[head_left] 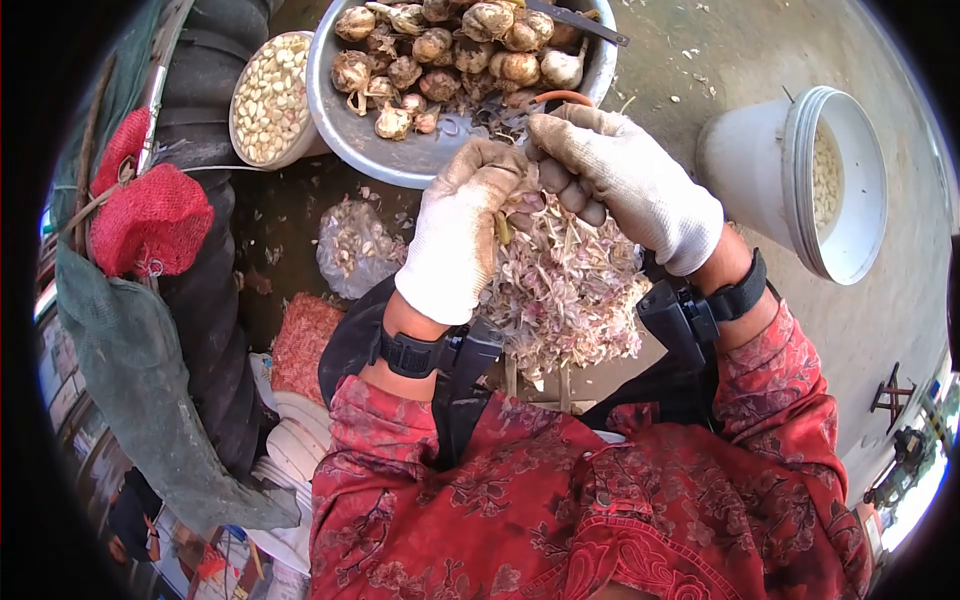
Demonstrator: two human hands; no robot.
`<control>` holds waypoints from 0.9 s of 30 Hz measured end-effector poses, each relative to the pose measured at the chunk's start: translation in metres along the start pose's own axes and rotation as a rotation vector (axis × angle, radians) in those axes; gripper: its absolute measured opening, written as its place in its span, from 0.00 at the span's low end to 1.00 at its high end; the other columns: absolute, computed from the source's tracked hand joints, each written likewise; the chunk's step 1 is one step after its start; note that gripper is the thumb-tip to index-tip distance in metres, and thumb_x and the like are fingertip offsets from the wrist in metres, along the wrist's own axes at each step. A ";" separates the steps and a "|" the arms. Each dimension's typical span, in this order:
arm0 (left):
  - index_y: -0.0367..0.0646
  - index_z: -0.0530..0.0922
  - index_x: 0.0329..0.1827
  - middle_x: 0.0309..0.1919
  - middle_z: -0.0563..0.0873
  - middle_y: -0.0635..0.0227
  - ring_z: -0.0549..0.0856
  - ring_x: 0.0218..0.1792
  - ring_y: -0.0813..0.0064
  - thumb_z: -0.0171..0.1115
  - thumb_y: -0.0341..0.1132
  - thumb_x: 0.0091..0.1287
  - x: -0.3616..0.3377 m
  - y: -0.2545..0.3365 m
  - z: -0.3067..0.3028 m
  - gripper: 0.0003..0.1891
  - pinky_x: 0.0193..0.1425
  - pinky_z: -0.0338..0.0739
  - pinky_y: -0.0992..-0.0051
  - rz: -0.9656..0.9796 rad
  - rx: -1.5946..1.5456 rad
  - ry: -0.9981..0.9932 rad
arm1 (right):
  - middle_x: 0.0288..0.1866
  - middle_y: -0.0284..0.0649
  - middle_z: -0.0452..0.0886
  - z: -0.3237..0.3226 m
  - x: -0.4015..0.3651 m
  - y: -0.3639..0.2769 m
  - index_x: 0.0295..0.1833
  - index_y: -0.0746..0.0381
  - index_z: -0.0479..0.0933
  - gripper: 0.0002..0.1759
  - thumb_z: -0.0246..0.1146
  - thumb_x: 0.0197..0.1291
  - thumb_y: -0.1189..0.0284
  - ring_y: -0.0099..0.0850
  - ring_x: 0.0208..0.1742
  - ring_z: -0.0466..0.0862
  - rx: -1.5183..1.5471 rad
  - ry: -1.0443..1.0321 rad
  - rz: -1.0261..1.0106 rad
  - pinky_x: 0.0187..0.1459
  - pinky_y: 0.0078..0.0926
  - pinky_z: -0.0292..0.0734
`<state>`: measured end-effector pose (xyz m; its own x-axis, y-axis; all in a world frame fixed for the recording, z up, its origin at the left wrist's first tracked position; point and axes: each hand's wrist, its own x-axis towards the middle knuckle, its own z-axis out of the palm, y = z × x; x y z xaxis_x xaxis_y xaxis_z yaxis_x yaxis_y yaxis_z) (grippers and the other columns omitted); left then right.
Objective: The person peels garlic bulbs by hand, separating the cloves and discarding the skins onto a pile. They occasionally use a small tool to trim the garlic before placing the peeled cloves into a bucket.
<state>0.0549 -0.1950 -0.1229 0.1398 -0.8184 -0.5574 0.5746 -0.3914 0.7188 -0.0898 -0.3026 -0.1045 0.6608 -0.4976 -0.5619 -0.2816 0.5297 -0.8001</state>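
Observation:
Both hands wear whitish knit gloves with soiled fingers and meet just in front of the metal basin (385, 160). My left hand (462, 225) is closed, its fingertips pinched on a piece of purplish garlic (524, 205), mostly hidden. Curled fingers bring my right hand (630, 180) up against the left; whatever sits in them is hidden by the glove. Below the hands lies a heap of garlic skins (570, 290). Unpeeled garlic bulbs (435, 50) fill the back of the basin, and a knife (580, 20) lies across its rim.
A tub of peeled cloves (270, 100) stands left of the basin. On the right, a white bucket (750, 165) leans over with peeled cloves inside. A clear plastic bag (358, 245) and red mesh sack (150, 220) lie to the left.

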 end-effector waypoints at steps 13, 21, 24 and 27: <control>0.38 0.75 0.47 0.37 0.80 0.67 0.80 0.37 0.79 0.46 0.35 0.74 -0.002 0.009 0.009 0.12 0.41 0.78 0.74 0.063 0.102 0.142 | 0.35 0.42 0.84 0.016 0.004 0.025 0.48 0.65 0.76 0.13 0.58 0.67 0.67 0.29 0.35 0.86 -0.215 0.078 -0.464 0.37 0.27 0.80; 0.38 0.75 0.54 0.41 0.80 0.71 0.77 0.40 0.84 0.52 0.34 0.69 0.000 0.002 0.003 0.14 0.43 0.71 0.84 0.107 0.032 0.060 | 0.31 0.47 0.84 0.011 0.009 0.022 0.46 0.63 0.77 0.11 0.59 0.64 0.68 0.36 0.35 0.87 -0.590 0.200 -0.478 0.36 0.29 0.80; 0.37 0.74 0.56 0.42 0.79 0.71 0.76 0.42 0.85 0.51 0.32 0.69 -0.001 0.003 -0.002 0.15 0.45 0.70 0.84 0.079 0.123 0.033 | 0.31 0.48 0.83 0.011 0.010 0.022 0.47 0.62 0.77 0.11 0.60 0.64 0.67 0.36 0.33 0.86 -0.498 0.193 -0.399 0.35 0.30 0.80; 0.37 0.75 0.55 0.41 0.80 0.71 0.76 0.41 0.85 0.52 0.31 0.69 0.001 0.002 0.001 0.14 0.45 0.71 0.83 0.104 0.096 0.044 | 0.31 0.44 0.84 0.011 0.006 0.014 0.48 0.63 0.78 0.13 0.60 0.65 0.66 0.31 0.34 0.86 -0.493 0.182 -0.369 0.34 0.27 0.79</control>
<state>0.0550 -0.1968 -0.1215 0.2308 -0.8384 -0.4937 0.4754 -0.3456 0.8091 -0.0819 -0.2905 -0.1170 0.6591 -0.7181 -0.2235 -0.3736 -0.0547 -0.9260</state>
